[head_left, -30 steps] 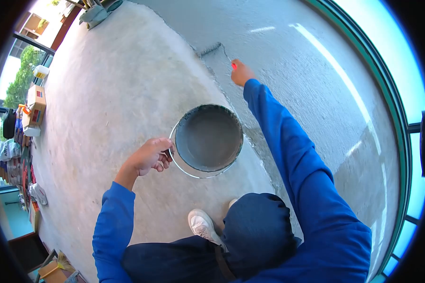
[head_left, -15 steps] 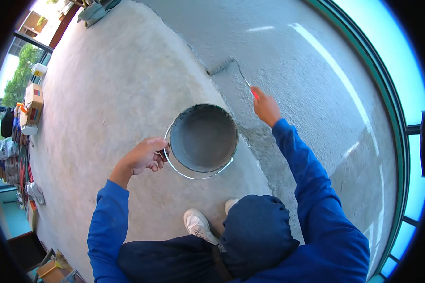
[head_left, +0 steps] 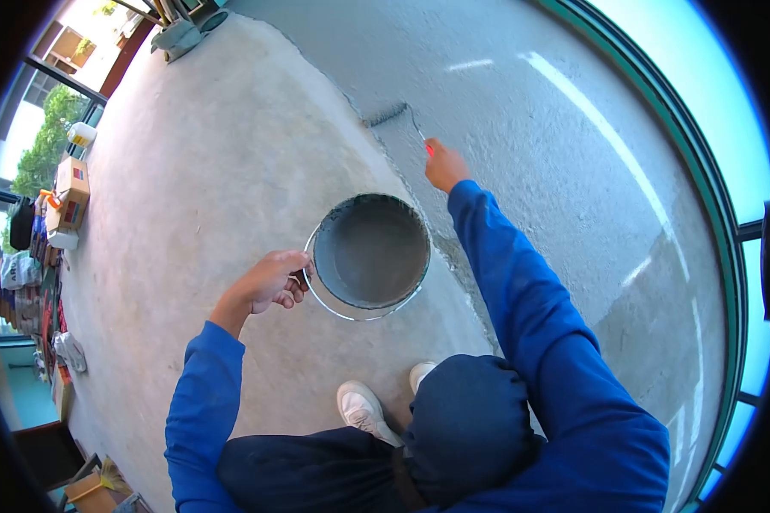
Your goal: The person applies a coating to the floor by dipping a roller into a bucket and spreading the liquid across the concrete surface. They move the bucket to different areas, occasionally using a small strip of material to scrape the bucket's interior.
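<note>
A bucket of grey coating hangs or stands in front of my feet, its wire handle looped down along the near side. My left hand is closed on that handle at the bucket's left rim. My right hand grips the red handle of a paint roller. The roller's grey-coated sleeve lies on the floor, along the edge between wet grey coating on the right and pale bare concrete on the left.
A green-framed glass wall curves along the right. Cardboard boxes and piled goods line the left side. Another bucket with tools stands at the far left. My white shoes are on bare concrete.
My right hand has moved left with the roller, whose sleeve has shifted slightly left and up in view. The bucket and my left hand appear a little further right.
</note>
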The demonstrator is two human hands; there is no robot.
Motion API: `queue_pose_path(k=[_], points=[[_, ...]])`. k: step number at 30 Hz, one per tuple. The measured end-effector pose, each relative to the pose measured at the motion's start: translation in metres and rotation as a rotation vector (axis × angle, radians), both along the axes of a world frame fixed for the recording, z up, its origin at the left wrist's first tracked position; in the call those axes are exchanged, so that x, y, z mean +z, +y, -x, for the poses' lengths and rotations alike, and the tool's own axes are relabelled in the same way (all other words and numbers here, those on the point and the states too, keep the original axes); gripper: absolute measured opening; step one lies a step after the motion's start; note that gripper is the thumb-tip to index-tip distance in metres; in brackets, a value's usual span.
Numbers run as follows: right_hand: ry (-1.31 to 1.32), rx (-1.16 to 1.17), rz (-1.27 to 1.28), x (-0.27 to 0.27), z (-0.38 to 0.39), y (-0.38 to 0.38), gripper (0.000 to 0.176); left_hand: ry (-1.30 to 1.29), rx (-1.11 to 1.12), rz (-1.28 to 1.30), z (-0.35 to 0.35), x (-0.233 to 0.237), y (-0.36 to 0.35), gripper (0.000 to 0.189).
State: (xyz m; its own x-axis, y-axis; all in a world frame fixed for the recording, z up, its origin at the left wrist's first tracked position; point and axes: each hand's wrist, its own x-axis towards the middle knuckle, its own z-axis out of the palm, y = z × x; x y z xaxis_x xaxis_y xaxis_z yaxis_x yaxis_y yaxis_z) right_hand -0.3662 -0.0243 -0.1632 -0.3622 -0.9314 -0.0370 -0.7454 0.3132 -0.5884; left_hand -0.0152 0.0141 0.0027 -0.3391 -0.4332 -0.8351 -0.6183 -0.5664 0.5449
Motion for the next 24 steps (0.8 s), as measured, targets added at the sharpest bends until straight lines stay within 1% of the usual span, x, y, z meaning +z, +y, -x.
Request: queue_pose_path(k=[3, 6, 9, 12, 15, 18, 21, 24], points=[[0.004, 0.043, 0.071, -0.014, 0.012, 0.038, 0.041, 0.001, 0.003, 0.004, 0.000, 0.000, 0.001, 0.027], [0.012, -0.005, -0.030, 0.006, 0.006, 0.087, 0.038, -0.004, 0.006, -0.005, -0.001, -0.001, 0.001, 0.025], [-0.013, -0.035, -0.078, 0.016, 0.000, 0.080, 0.039, -0.006, -0.002, -0.017, 0.000, -0.004, -0.002, 0.025], [-0.023, -0.065, -0.092, 0.014, -0.004, 0.049, 0.038, -0.008, 0.005, -0.009, -0.002, -0.002, 0.000, 0.024], [0.024, -0.019, -0.085, 0.008, -0.001, 0.043, 0.038, -0.007, 0.005, 0.004, 0.000, 0.001, 0.000, 0.024], [0.049, 0.011, 0.027, -0.003, 0.009, 0.078, 0.037, -0.009, 0.008, 0.020, 0.001, 0.002, 0.001, 0.024], [-0.079, 0.006, 0.034, 0.007, 0.023, 0.119, 0.037, -0.017, -0.001, 0.027, 0.000, 0.000, 0.001, 0.026], [-0.119, 0.022, 0.133, 0.006, 0.034, 0.131, 0.038, -0.009, -0.011, 0.007, 0.000, -0.005, -0.001, 0.026]])
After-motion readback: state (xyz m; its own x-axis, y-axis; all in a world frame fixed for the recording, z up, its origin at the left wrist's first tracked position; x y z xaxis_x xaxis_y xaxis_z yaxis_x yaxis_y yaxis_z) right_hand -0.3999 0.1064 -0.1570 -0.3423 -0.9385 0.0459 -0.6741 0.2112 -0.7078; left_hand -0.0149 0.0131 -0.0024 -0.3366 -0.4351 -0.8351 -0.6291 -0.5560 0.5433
